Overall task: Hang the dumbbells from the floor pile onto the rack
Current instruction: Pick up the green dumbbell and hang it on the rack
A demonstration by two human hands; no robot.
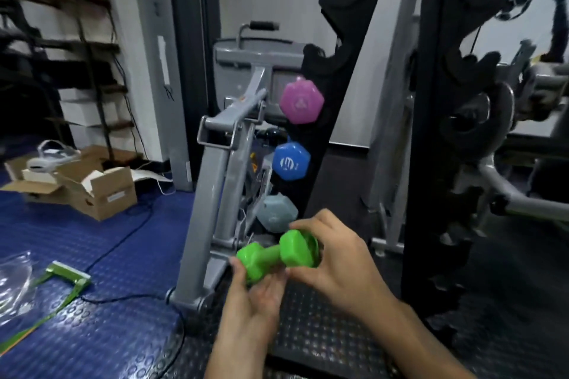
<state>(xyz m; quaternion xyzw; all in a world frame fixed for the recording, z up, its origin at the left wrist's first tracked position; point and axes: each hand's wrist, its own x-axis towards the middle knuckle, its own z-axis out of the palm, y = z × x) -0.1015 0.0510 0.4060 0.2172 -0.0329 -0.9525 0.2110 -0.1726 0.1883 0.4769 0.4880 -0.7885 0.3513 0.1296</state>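
from the head view, i have the green dumbbell [277, 255] held in both hands, low down in front of the foot of the black rack [332, 95]. my left hand [255, 298] cups the near head from underneath, fingers curled up around it. my right hand [335, 261] is wrapped over the far head, thumb and fingertips pinching its rim. the bar lies roughly level, tilted a little up to the right, and clear of the rack.

on the rack's left upright three dumbbells already hang one above the other: a pink one [301, 103] highest, a blue one [291, 163] in the middle, a pale grey one [277, 212] lowest, just above my right fingers. the notches higher up look free. the floor pile is not in sight here.

to do this step well, i judge i should keep the bar level, lift past the hung heads without knocking them, line the handle up with matching notches on both uprights, and lower it in before letting go. the vinyl looks smooth, so i would keep my grip firm on the heads and my fingertips out of the cradle.

the gym floor mat [92, 255] beside me carries an open cardboard box [98, 194] near the wall.
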